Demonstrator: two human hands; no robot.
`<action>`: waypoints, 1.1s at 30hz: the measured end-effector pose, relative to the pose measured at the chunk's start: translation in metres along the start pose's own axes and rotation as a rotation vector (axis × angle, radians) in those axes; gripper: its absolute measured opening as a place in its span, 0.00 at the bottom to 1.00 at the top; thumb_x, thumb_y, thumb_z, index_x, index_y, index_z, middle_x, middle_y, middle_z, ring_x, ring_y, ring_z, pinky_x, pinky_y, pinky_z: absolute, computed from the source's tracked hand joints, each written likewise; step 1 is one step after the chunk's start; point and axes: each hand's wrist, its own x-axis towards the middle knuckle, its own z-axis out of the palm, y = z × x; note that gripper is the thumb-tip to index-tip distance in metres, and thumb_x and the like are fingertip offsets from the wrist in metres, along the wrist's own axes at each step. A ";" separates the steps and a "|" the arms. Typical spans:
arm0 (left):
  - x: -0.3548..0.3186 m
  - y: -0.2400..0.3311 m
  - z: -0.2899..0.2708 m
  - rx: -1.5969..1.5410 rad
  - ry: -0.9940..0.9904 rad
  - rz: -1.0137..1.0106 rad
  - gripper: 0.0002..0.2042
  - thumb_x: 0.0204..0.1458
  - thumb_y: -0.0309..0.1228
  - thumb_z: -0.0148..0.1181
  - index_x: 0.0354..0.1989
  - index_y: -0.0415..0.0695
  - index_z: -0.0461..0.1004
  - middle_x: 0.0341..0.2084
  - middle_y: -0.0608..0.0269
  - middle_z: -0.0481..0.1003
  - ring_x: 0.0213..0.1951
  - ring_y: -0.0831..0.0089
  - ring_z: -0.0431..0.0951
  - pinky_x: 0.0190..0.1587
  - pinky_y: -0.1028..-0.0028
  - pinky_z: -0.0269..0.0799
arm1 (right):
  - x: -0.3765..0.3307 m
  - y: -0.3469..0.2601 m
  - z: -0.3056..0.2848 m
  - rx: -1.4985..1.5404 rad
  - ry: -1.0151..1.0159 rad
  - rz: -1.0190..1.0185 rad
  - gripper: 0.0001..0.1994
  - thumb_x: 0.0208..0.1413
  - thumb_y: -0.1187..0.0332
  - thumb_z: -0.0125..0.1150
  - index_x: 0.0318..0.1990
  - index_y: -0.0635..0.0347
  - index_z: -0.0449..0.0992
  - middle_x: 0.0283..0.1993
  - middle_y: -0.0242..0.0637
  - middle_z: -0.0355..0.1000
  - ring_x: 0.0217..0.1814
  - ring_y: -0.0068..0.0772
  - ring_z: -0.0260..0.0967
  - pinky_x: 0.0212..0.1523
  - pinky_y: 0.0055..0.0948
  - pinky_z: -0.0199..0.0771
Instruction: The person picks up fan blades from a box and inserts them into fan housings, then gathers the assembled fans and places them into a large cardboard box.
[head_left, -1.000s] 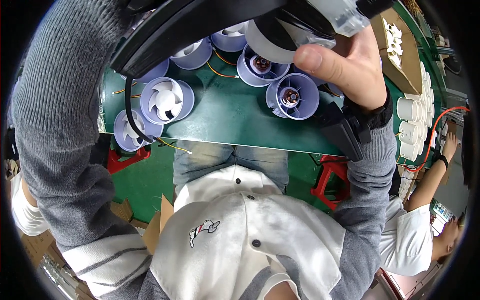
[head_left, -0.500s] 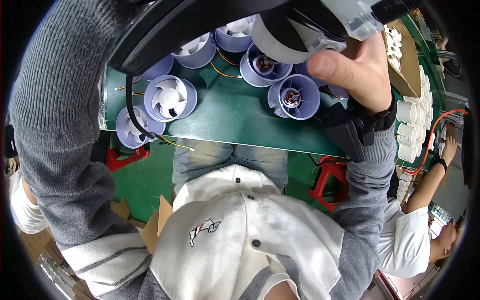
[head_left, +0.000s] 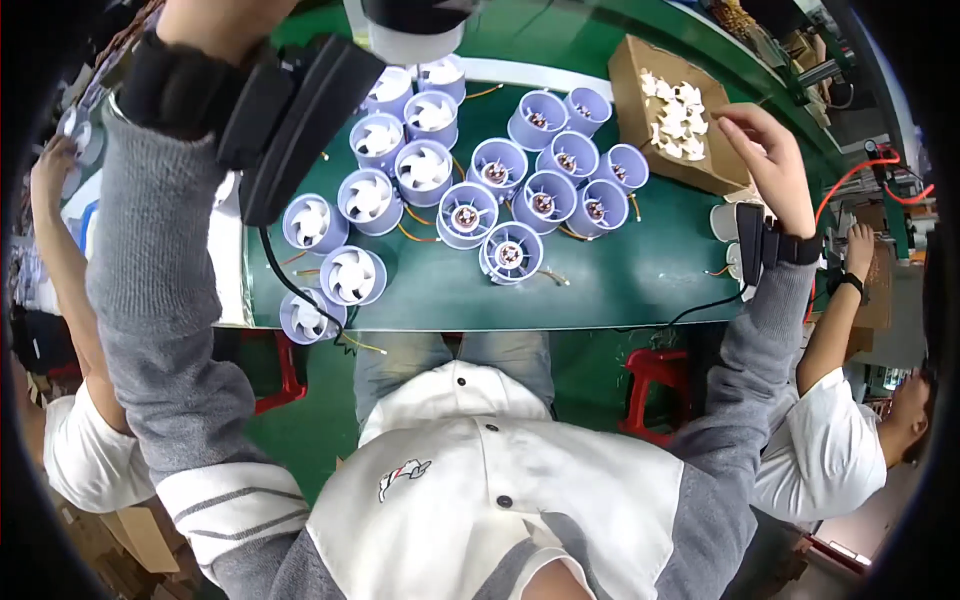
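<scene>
Hovering at the upper right of my frame, my right hand [head_left: 772, 168] is just beside the right edge of an open cardboard box [head_left: 630, 90], its fingers loosely curled; I can't tell whether they pinch anything or touch the box. Loose white fan blades [head_left: 672, 118] lie inside. My left hand [head_left: 228, 25] is cut off by the top edge at upper left, so I can't tell how its fingers stand. On the green table [head_left: 640, 285], I see purple housings with white blades [head_left: 422, 170] grouped left of centre, and purple housings with bare copper coils [head_left: 510, 254] standing at upper centre. Thin coloured wires trail from several. White cylinders [head_left: 722, 222] stand at the table's right end, below my right hand.
</scene>
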 end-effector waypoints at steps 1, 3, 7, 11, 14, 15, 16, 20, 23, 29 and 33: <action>0.003 -0.017 0.013 -0.025 0.086 -0.003 0.29 0.40 0.38 0.61 0.50 0.42 0.56 0.40 0.58 0.67 0.40 0.68 0.70 0.43 0.72 0.67 | 0.000 0.028 -0.010 -0.113 -0.063 0.135 0.09 0.51 0.70 0.51 0.37 0.66 0.71 0.35 0.36 0.70 0.37 0.22 0.66 0.38 0.20 0.64; 0.012 -0.014 0.011 -0.006 0.310 0.002 0.25 0.39 0.31 0.62 0.47 0.40 0.60 0.38 0.56 0.68 0.39 0.70 0.71 0.42 0.73 0.67 | 0.017 0.053 -0.037 -0.290 -0.280 0.217 0.09 0.46 0.69 0.55 0.33 0.65 0.72 0.32 0.36 0.71 0.33 0.24 0.67 0.35 0.21 0.65; 0.017 -0.050 -0.008 -0.054 0.145 -0.085 0.23 0.43 0.28 0.58 0.48 0.38 0.60 0.43 0.58 0.67 0.45 0.69 0.67 0.49 0.73 0.60 | 0.035 0.098 -0.036 -0.644 -0.364 0.265 0.16 0.34 0.67 0.63 0.34 0.61 0.72 0.31 0.43 0.70 0.34 0.42 0.67 0.36 0.31 0.67; 0.018 -0.036 0.000 -0.209 0.116 -0.044 0.21 0.43 0.27 0.58 0.47 0.37 0.60 0.42 0.58 0.67 0.44 0.71 0.67 0.48 0.74 0.59 | 0.053 0.129 -0.003 -0.635 -0.306 0.114 0.23 0.26 0.64 0.67 0.37 0.56 0.71 0.36 0.47 0.67 0.40 0.45 0.64 0.40 0.35 0.65; 0.010 -0.030 0.004 -0.267 0.150 -0.060 0.26 0.37 0.27 0.63 0.47 0.37 0.60 0.42 0.57 0.67 0.44 0.71 0.68 0.48 0.74 0.61 | 0.067 0.135 -0.009 -0.635 -0.452 0.141 0.24 0.25 0.65 0.67 0.38 0.55 0.71 0.36 0.46 0.65 0.39 0.44 0.64 0.40 0.35 0.65; 0.008 -0.030 0.006 -0.299 0.166 -0.078 0.28 0.35 0.27 0.65 0.46 0.36 0.60 0.42 0.57 0.67 0.44 0.71 0.68 0.47 0.73 0.61 | 0.070 0.135 -0.010 -0.629 -0.535 0.158 0.24 0.25 0.65 0.67 0.38 0.55 0.70 0.37 0.46 0.64 0.39 0.44 0.64 0.40 0.35 0.65; 0.007 -0.030 0.008 -0.301 0.160 -0.074 0.28 0.35 0.27 0.65 0.46 0.36 0.60 0.42 0.57 0.67 0.44 0.71 0.68 0.47 0.73 0.61 | 0.068 0.137 -0.012 -0.629 -0.529 0.162 0.24 0.25 0.65 0.67 0.38 0.55 0.70 0.37 0.46 0.64 0.39 0.44 0.64 0.40 0.35 0.65; -0.004 -0.034 0.007 -0.327 0.183 -0.093 0.27 0.35 0.25 0.65 0.46 0.36 0.60 0.41 0.57 0.68 0.43 0.71 0.68 0.47 0.73 0.62 | 0.062 0.104 -0.016 -0.598 -0.304 0.104 0.23 0.26 0.66 0.66 0.37 0.57 0.70 0.36 0.42 0.65 0.36 0.41 0.65 0.39 0.32 0.66; -0.008 -0.038 0.003 -0.317 0.195 -0.073 0.27 0.35 0.24 0.64 0.46 0.37 0.60 0.40 0.58 0.68 0.42 0.71 0.69 0.46 0.73 0.62 | 0.062 0.055 -0.020 -0.343 -0.080 0.078 0.25 0.27 0.70 0.67 0.40 0.60 0.68 0.38 0.39 0.64 0.33 0.34 0.66 0.36 0.25 0.67; -0.012 -0.051 -0.009 -0.325 0.209 -0.120 0.25 0.36 0.23 0.63 0.45 0.37 0.61 0.40 0.57 0.68 0.41 0.71 0.69 0.46 0.73 0.62 | 0.073 0.004 0.024 -0.068 -0.226 -0.128 0.20 0.34 0.69 0.65 0.39 0.62 0.67 0.34 0.37 0.66 0.36 0.31 0.64 0.39 0.24 0.65; -0.014 -0.054 -0.012 -0.332 0.224 -0.120 0.23 0.36 0.22 0.62 0.44 0.37 0.61 0.39 0.57 0.68 0.41 0.71 0.69 0.45 0.73 0.63 | 0.081 0.015 0.037 -0.336 -0.318 -0.196 0.20 0.35 0.68 0.65 0.39 0.62 0.67 0.34 0.38 0.67 0.38 0.35 0.64 0.41 0.28 0.64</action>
